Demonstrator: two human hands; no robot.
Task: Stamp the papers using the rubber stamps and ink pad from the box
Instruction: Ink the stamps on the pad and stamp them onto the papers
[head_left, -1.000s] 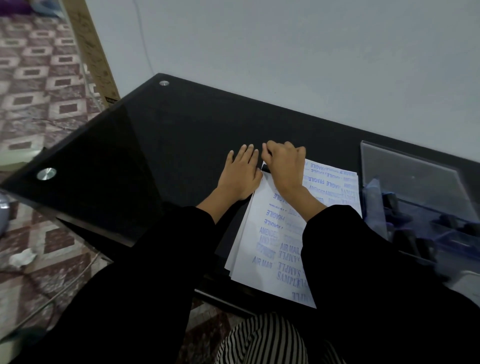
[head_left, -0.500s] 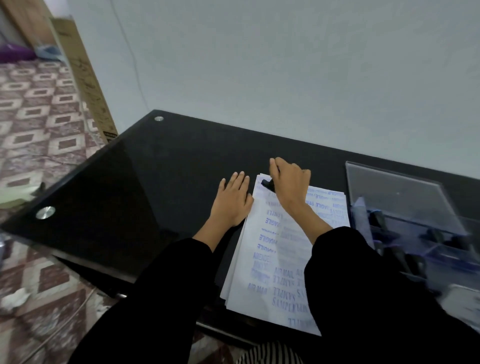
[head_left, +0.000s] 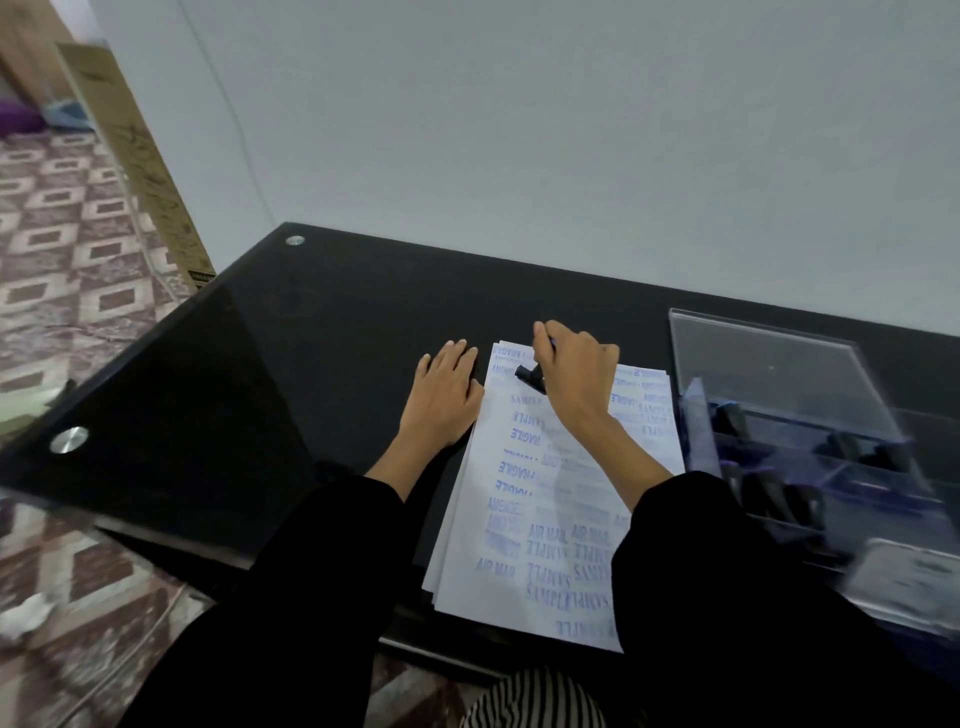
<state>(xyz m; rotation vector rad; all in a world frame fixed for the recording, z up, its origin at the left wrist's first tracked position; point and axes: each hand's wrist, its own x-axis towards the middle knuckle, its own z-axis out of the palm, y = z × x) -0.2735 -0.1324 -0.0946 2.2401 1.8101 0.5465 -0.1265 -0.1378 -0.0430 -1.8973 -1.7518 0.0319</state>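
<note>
A black glass table (head_left: 311, 364) stands against a plain pale wall, with patterned floor tiles visible to the left. A stack of papers (head_left: 524, 519) lies on the table directly in front of the person, its long axis running away from the body. The top sheet already carries many blue imprints (SAMPLE, FRAGILE, AIR MAIL).

The right hand (head_left: 576, 374) is positioned over the far left corner of the stack, fingers curled around a black rubber stamp (head_left: 530, 375). The stamp body protrudes from under the fingers toward the left, its long axis lying roughly across the sheet. Whether the stamp face touches the paper cannot be determined.

The left hand (head_left: 444, 400) rests flat on the glass with fingers straight, grasping nothing. It lies just beside the left edge of the stack, level with the stamp.

The clear box (head_left: 779, 374) stands open just beside the right edge of the papers and contains further dark stamps (head_left: 769, 499). The ink pad cannot be identified there because of blur.

Judgement: the box lies to the right of the stamp, so the right hand is the nearer hand for re-inking or exchanging the stamp, while the left hand is placed to steady the stack
</note>
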